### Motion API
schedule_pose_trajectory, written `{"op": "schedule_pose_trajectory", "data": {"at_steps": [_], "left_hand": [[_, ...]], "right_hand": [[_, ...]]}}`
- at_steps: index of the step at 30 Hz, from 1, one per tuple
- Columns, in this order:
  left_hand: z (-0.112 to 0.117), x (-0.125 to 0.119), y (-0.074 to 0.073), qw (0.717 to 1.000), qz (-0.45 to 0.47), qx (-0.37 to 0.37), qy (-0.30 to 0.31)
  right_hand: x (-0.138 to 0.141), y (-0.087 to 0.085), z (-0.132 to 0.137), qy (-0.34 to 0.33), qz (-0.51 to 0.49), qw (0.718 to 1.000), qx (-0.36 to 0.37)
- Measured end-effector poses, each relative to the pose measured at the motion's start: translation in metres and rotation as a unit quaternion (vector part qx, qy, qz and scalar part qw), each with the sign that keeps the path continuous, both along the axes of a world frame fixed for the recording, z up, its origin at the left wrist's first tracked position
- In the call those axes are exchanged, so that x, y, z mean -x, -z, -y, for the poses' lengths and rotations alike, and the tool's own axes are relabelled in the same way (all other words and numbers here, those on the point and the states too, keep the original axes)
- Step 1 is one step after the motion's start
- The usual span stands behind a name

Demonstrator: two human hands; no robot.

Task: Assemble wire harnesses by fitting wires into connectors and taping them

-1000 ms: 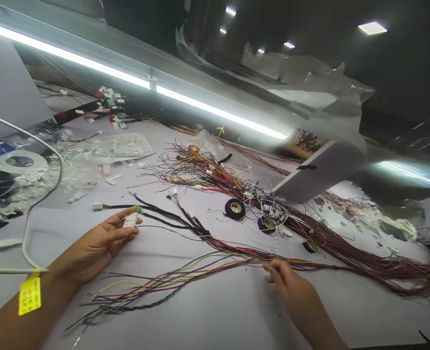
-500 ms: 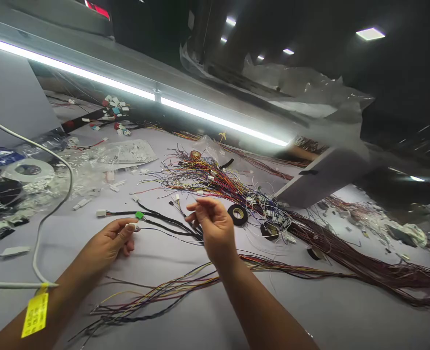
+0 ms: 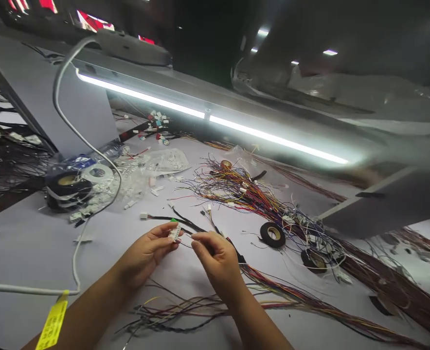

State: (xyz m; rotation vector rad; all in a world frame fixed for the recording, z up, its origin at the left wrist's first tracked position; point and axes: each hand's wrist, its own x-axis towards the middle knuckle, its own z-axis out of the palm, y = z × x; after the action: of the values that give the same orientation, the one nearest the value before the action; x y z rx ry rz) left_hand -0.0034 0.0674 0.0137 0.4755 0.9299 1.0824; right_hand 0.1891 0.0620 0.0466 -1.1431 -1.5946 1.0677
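Between the thumb and fingers of my left hand [image 3: 149,250] is a white connector housing [image 3: 174,233] with rows of small holes facing right. My right hand [image 3: 217,257] pinches a thin wire [image 3: 186,234] just right of the housing; the wire's end is close to its holes, and I cannot tell if it is inside. Behind the hands lies a black-sleeved harness [image 3: 188,221] with a white plug [image 3: 144,216] at its left end and a green connector [image 3: 174,220] partly hidden by my left fingers. Loose coloured wires [image 3: 186,311] lie in front, below my hands.
A large bundle of coloured wires [image 3: 237,189] spreads behind. Two black tape rolls [image 3: 272,234] sit at right. At left are plastic bags [image 3: 134,175] with white connectors, more tape [image 3: 67,182] and a white cable [image 3: 118,177] with a yellow tag [image 3: 52,321]. A light tube [image 3: 273,138] hangs above.
The view has swung left. My hands have come together, the right now beside the connector housing in the left. The housing's holed face now shows.
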Motion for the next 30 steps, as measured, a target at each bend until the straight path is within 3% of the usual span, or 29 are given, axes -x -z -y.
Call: {"op": "schedule_pose_trajectory", "data": {"at_steps": [6,13,30], "left_hand": [[0.009,-0.001,-0.006,0.997,0.050,-0.012,0.056],[0.012,-0.002,-0.010,0.994,0.060,-0.028,0.083],[0.014,-0.005,-0.003,0.993,0.048,-0.046,0.094]], "right_hand": [[-0.001,0.008,0.004,-0.041,0.028,0.998,0.037],[-0.002,0.009,0.004,-0.024,0.081,0.990,-0.110],[-0.002,0.009,0.010,-0.002,0.089,0.988,-0.128]]}}
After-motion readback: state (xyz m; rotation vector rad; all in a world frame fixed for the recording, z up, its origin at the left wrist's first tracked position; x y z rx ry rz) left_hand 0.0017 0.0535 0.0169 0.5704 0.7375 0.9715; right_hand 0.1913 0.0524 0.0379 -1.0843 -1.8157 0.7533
